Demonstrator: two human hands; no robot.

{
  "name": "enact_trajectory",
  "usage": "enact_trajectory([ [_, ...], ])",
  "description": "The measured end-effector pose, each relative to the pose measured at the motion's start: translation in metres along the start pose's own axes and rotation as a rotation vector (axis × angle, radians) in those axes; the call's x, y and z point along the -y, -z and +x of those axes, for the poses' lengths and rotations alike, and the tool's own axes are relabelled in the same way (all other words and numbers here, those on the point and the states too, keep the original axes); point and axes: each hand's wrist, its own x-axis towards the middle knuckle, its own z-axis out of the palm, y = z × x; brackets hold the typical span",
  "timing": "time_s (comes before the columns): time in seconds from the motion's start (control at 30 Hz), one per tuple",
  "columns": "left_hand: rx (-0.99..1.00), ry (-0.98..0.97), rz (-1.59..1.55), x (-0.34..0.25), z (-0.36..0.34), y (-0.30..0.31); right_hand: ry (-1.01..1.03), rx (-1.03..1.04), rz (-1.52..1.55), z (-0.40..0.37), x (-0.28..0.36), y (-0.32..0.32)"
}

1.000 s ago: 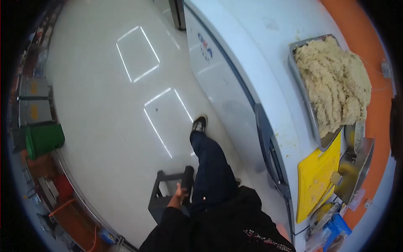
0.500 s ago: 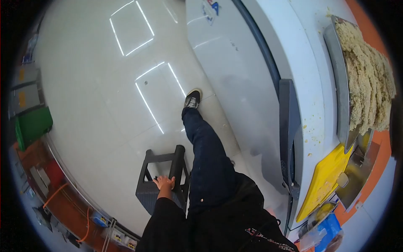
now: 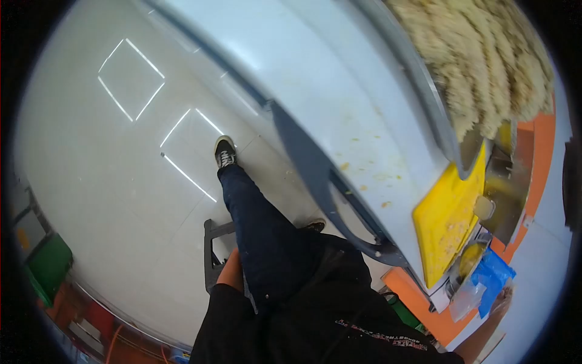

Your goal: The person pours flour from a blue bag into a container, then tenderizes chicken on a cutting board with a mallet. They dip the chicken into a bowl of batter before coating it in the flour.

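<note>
My left hand (image 3: 231, 267) is low beside the grey stool (image 3: 210, 258), its fingers hidden behind my leg. At the lower right my right hand (image 3: 503, 298) is beside a blue plastic bag (image 3: 492, 279); its fingers are too small and blurred to tell what they hold. A metal tray (image 3: 433, 91) piled with pale, crumbly food (image 3: 479, 60) rests on the white surface at the upper right. Below the tray lies a yellow board (image 3: 445, 224) with crumbs on it.
A dark curved handle (image 3: 309, 158) runs along the white unit's edge. Yellow bits are scattered on the white surface (image 3: 364, 139). A green bin (image 3: 50, 267) stands at the far left. Tiled floor (image 3: 121, 182) spreads around my foot, and an orange surface (image 3: 530, 176) edges the right side.
The view has turned and moved nearer the white unit, so the tray and board look larger. My left hand has gone mostly behind my leg. My right hand now shows beside the blue bag.
</note>
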Motion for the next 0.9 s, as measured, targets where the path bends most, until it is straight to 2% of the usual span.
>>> enact_trajectory([
  [0.03,0.026,-0.049,-0.128,-0.017,-0.001,-0.004,-0.004,-0.022,0.004,-0.005,-0.001,0.001],
  [0.1,0.041,-0.123,-0.263,-0.067,-0.031,-0.018,0.172,0.091,-0.289,-0.019,-0.006,-0.003],
  [0.13,0.077,-0.168,-0.335,-0.077,-0.003,-0.022,0.164,0.07,-0.285,-0.028,-0.004,-0.011],
  [0.2,0.094,-0.229,-0.412,-0.113,-0.004,-0.021,0.055,0.032,-0.065,-0.042,-0.001,-0.018],
  [0.3,0.12,-0.299,-0.473,-0.16,-0.001,-0.031,-0.07,-0.046,0.11,-0.048,-0.008,0.0],
  [0.4,0.142,-0.344,-0.508,-0.198,-0.007,-0.043,-0.106,-0.012,0.157,-0.057,-0.019,0.021],
  [0.43,0.149,-0.359,-0.51,-0.201,-0.007,-0.042,-0.109,-0.025,0.165,-0.062,-0.025,0.023],
  [0.5,0.164,-0.381,-0.521,-0.206,-0.008,-0.042,-0.07,-0.225,0.158,-0.094,-0.007,-0.023],
  [0.53,0.169,-0.391,-0.523,-0.206,-0.005,-0.041,-0.073,-0.231,0.163,-0.089,-0.021,-0.008],
  [0.63,0.198,-0.419,-0.514,-0.197,0.005,-0.029,-0.005,-0.135,0.195,-0.078,-0.053,0.009],
  [0.7,0.219,-0.441,-0.466,-0.18,0.004,-0.017,0.076,0.183,0.165,-0.079,-0.048,-0.014],
  [0.77,0.3,-0.5,-0.379,-0.16,0.022,0.007,0.147,0.011,0.233,-0.072,-0.058,-0.025],
  [0.83,0.442,-0.617,-0.237,-0.142,0.017,0.055,0.151,0.053,0.267,-0.075,-0.054,-0.036],
  [0.87,0.603,-0.782,-0.094,-0.149,0.002,0.07,0.054,-0.12,0.236,-0.072,-0.057,-0.032],
  [0.9,-0.096,-0.502,-0.323,-0.16,-0.012,0.075,0.154,-0.041,0.386,-0.077,-0.062,-0.029],
])
